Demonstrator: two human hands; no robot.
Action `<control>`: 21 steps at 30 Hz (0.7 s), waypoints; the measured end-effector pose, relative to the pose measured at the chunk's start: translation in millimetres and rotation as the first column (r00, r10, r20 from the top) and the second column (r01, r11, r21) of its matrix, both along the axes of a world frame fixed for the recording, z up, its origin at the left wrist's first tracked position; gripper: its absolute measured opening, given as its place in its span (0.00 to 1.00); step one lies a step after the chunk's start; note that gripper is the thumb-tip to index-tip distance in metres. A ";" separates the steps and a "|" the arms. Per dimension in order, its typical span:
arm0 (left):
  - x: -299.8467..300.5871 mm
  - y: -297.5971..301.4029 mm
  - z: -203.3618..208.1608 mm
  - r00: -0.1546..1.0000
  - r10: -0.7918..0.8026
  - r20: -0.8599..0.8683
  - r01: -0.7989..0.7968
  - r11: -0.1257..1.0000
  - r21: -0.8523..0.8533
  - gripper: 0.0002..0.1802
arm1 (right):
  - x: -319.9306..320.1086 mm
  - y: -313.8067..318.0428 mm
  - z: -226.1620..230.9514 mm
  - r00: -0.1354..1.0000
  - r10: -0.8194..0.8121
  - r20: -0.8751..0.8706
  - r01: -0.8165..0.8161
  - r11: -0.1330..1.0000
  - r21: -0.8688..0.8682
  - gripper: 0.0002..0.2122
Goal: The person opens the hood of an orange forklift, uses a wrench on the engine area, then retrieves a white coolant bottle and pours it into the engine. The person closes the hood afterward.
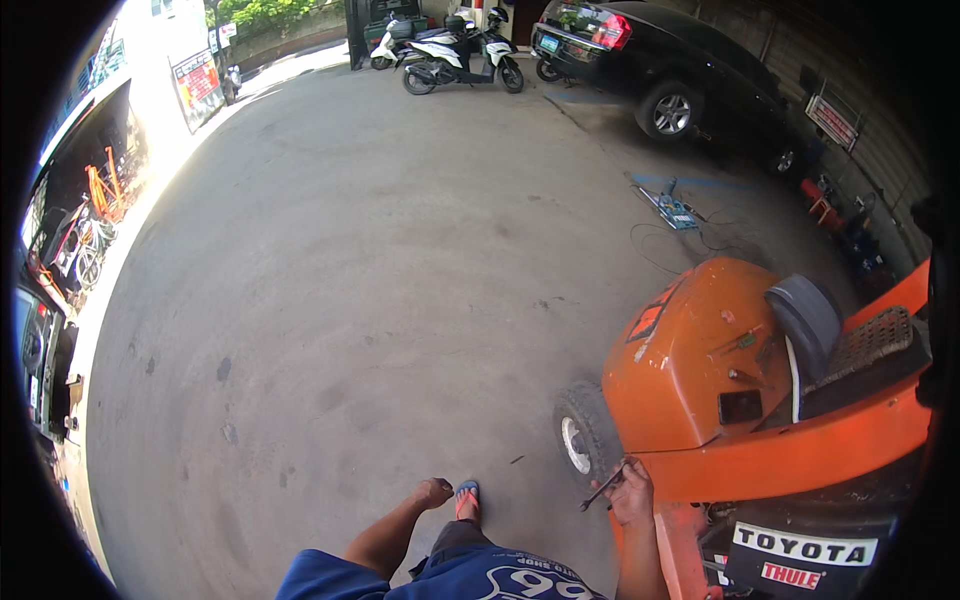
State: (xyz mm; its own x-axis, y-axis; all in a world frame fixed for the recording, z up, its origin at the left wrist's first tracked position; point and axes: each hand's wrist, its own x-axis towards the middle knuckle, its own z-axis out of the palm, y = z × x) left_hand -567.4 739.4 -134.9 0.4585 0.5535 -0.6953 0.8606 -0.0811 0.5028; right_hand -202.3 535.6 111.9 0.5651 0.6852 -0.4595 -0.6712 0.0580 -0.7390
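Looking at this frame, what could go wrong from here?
The metal tool in the right hand might slip and, if it bounced, strike the sandalled foot, whose toes are exposed.
The green-handled tool seems to lie loose on the rounded orange cover, so a knock could send it sliding off.

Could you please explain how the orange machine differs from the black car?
The orange machine stands close to the right hand; the black car is farther off. The machine's visible wheel has a white centre, the car's rear wheel silver spokes. Both stand on grey ground.
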 end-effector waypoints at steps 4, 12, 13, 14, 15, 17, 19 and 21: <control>67.7 -18.5 -0.1 0.972 -0.221 0.082 0.223 0.975 -0.016 0.21 | -75.2 -103.0 -34.5 0.945 -0.142 -0.295 0.135 0.990 -0.047 0.04; 203.2 -177.5 21.1 0.742 -0.624 0.245 0.651 0.758 -0.040 0.18 | -130.1 -328.2 -64.1 0.741 -0.623 -0.249 0.629 0.775 -0.066 0.09; 212.8 -204.8 34.7 0.715 -0.668 0.208 0.688 0.724 -0.042 0.18 | -139.1 -357.2 -67.5 0.730 -0.644 -0.228 0.638 0.762 -0.111 0.09; 224.1 -242.5 47.9 0.659 -0.712 0.243 0.736 0.676 -0.016 0.19 | -147.6 -385.5 -71.0 0.718 -0.663 -0.213 0.652 0.747 -0.129 0.10; 232.7 -281.4 62.1 0.647 -0.699 0.305 0.744 0.667 -0.051 0.19 | -155.8 -411.1 -74.6 0.704 -0.684 -0.189 0.670 0.729 -0.140 0.10; 257.1 -355.3 89.9 0.479 -0.797 0.367 0.858 0.514 -0.004 0.17 | -164.7 -458.1 -80.0 0.655 -0.748 -0.102 0.713 0.658 -0.243 0.13; 280.4 -420.6 113.1 0.343 -0.813 0.470 0.893 0.437 0.105 0.16 | -166.2 -502.4 -79.7 0.634 -0.773 -0.019 0.714 0.595 -0.369 0.16; 306.8 -464.6 133.5 0.247 -0.805 0.540 0.895 0.403 0.191 0.15 | -148.9 -537.9 -75.4 0.641 -0.760 0.110 0.731 0.560 -0.391 0.16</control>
